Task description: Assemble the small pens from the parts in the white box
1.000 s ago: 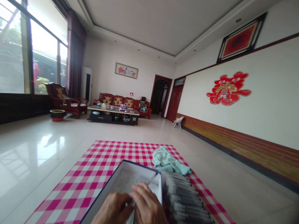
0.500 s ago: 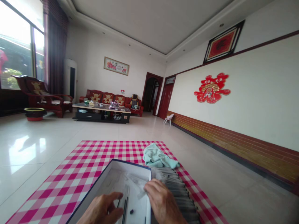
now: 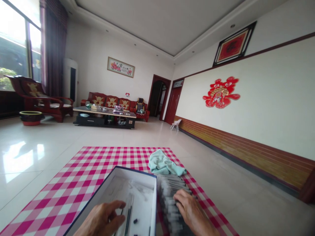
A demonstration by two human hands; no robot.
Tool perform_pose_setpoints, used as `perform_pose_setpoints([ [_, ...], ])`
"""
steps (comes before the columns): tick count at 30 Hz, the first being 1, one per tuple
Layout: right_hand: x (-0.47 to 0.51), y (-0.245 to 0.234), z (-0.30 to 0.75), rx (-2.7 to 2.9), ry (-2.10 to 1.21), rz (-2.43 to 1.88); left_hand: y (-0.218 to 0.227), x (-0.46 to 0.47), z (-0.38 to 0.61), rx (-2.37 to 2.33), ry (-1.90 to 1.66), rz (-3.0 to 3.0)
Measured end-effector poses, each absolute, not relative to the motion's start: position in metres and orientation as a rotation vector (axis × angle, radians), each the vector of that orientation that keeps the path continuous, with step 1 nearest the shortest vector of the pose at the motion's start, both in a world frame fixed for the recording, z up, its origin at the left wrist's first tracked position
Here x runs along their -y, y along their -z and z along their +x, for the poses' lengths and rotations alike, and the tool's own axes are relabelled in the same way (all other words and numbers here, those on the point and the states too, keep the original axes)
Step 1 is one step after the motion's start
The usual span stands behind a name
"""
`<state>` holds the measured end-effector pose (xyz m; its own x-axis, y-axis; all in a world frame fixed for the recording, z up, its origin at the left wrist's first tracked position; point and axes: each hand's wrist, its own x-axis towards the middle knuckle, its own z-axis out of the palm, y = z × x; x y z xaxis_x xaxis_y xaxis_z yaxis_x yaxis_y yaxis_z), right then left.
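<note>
You sit in a long, bright living room with a glossy tiled floor (image 3: 36, 157). Far ahead stand a red sofa (image 3: 110, 102) and a low coffee table (image 3: 104, 113); a large window (image 3: 14, 39) runs along the left, and a red paper decoration (image 3: 220, 92) hangs on the right wall.

Below you, a pink-and-white checked cloth (image 3: 73, 203) lies on the floor. On it sits an open box (image 3: 133, 171) with a dark blue rim and a white inside, and a crumpled mint towel (image 3: 162, 164) lies just past its far edge. Packed against the box's right side is a long row of sleeved items (image 3: 171, 206), too blurred to identify.

Your left hand (image 3: 100, 219) hovers in the box, fingers loosely spread and pinching nothing, just beside thin dark rods (image 3: 128, 216) and small dark pieces (image 3: 135, 221). Your right hand (image 3: 189, 209) lies on the row, fingers curved; you cannot tell whether they grip anything.
</note>
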<state>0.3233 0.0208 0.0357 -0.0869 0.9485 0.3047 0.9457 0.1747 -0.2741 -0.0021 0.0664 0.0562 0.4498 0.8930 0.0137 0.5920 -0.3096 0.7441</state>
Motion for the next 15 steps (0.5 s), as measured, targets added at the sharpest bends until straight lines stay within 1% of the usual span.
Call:
perform_pose_setpoints([
  [5,-0.019,-0.039,0.323,2.049,-0.013,-1.785,-0.064,-0.064,-0.002,-1.245,-0.548,2.064],
  [15,-0.014,-0.036,0.313,2.018,0.069,-1.791,-0.043,-0.075,-0.009,-1.224,-0.648,2.0],
])
